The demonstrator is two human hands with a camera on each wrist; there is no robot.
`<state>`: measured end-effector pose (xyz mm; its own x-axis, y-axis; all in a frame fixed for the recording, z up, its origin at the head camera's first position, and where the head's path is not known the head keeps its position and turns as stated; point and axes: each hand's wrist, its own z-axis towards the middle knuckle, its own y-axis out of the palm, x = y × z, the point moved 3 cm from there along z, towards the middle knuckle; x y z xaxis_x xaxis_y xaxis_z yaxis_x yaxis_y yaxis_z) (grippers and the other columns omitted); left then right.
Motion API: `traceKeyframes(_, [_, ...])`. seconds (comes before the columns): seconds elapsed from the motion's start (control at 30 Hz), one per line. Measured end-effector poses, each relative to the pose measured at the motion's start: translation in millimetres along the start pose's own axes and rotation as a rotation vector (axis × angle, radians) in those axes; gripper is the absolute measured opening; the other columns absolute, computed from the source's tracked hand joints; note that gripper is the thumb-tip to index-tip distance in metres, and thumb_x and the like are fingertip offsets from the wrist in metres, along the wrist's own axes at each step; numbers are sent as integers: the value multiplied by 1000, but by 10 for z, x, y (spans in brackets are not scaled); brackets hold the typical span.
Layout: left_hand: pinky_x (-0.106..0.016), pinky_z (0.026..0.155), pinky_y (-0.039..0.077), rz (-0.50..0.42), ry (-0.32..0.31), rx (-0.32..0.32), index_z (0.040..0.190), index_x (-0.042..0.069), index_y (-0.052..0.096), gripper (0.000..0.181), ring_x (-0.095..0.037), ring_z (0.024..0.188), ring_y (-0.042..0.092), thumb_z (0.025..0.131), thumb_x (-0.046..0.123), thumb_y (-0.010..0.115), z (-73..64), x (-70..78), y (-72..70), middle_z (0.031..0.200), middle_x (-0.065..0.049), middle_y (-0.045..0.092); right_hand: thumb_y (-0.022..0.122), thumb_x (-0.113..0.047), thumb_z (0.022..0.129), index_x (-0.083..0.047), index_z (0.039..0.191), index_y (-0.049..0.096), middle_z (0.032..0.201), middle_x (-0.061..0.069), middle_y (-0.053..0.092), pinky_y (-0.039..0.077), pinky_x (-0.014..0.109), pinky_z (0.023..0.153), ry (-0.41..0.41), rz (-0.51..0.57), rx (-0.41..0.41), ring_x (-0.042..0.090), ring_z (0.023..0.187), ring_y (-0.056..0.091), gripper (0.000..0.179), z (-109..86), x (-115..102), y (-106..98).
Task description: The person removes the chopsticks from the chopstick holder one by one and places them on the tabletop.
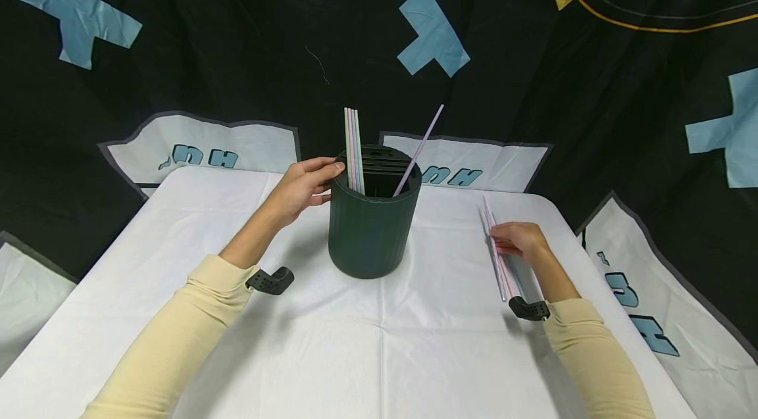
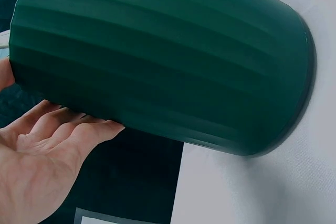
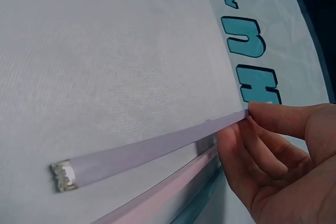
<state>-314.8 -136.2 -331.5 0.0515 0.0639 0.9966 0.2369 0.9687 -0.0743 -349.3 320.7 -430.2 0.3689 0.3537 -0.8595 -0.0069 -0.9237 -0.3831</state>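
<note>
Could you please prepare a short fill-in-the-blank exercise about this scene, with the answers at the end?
1. The left hand holds a bin whose colour is dark ____.
2. The hand that pinches a purple straw is the person's ____ one.
3. The tablecloth under the bin is ____.

Missing words: green; right; white.

Bin (image 1: 371, 235), dk green, ribbed, upright; pastel sticks (image 1: 354, 150) inside, L, near-vert; lilac stick (image 1: 418, 150) inside, tilted R; 2nd lilac stick (image 3: 152, 142), pinched, R of bin; pink stick (image 3: 157, 193), blue stick (image 3: 202, 196) adj
</note>
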Motion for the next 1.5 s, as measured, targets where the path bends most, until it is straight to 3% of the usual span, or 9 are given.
traceKeyframes(0.8, [-51, 107, 49, -7, 0, -2, 144, 2, 50, 53, -33, 131, 58, 101, 33, 60, 2, -3, 1, 142, -18, 57, 68, -10, 95, 17, 130, 56, 73, -8, 69, 60, 23, 64, -52, -68, -16, 4, 64, 65, 46, -60, 75, 3])
traceKeyframes(1.5, [-51, 107, 49, -13, 5, -9, 144, 2, 50, 53, -33, 132, 57, 102, 33, 60, 2, -6, 0, 142, -18, 57, 68, -11, 96, 15, 129, 58, 74, -6, 69, 60, 22, 64, -46, -95, -5, 5, 64, 65, 43, -47, 100, 29])
